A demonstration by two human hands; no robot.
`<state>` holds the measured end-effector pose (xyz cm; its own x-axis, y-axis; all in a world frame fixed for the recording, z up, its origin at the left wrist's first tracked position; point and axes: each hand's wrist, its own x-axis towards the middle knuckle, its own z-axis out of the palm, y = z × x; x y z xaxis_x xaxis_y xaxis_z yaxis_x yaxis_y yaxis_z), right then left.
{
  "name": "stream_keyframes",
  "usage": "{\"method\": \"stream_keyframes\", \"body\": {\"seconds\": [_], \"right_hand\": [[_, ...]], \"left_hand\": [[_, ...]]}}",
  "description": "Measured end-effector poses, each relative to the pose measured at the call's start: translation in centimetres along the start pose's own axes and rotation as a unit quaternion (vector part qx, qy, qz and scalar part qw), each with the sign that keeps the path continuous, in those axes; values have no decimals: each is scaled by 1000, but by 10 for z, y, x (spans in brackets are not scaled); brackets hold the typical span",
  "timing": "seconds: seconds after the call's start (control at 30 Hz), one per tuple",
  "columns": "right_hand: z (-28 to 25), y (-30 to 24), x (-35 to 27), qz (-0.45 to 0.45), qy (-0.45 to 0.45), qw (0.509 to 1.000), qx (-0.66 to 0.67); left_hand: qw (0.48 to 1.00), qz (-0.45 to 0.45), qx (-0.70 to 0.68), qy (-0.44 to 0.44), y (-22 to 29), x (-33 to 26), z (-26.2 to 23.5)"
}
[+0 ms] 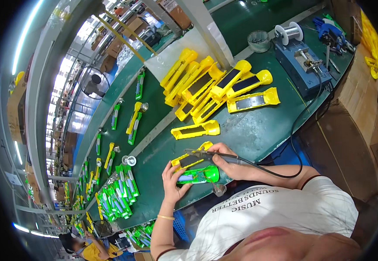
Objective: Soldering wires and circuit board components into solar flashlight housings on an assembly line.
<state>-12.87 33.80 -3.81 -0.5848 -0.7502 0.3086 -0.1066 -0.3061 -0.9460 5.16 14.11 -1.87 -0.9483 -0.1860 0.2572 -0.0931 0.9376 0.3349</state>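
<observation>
"Appearance of green housing [211, 175]?"
"Elongated, bright green, open-topped. Pale-blue cell [186, 177] toward 9 o'clock; thin reddish wires [203, 174] mid-length. Located at the near edge of the worktop [154, 152]; clear round lamp piece [219, 189] at 4 o'clock from it."
"Yellow shell [207, 145]?"
"Just beside, at 11 o'clock; dark panel [190, 161] inside its frame."
"Hands?"
"Left hand [172, 183] grasps the housing's 9 o'clock end, fingers by the shell. Right hand [227, 162] grips a grey-handled, cabled tool [236, 160], dark tip over the shell."
</observation>
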Motion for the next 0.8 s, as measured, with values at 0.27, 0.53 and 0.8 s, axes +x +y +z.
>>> {"method": "stream_keyframes", "body": {"seconds": [0.27, 0.53, 0.8], "right_hand": [[-4, 0, -12, 58, 49, 996, 46], [-5, 23, -9, 16, 181, 951, 249], [-10, 4, -1, 39, 182, 966, 177]], "left_hand": [[996, 19, -69, 46, -6, 4, 10], [999, 37, -23, 19, -41, 20, -7], [996, 89, 3, 17, -54, 15, -14]]}}
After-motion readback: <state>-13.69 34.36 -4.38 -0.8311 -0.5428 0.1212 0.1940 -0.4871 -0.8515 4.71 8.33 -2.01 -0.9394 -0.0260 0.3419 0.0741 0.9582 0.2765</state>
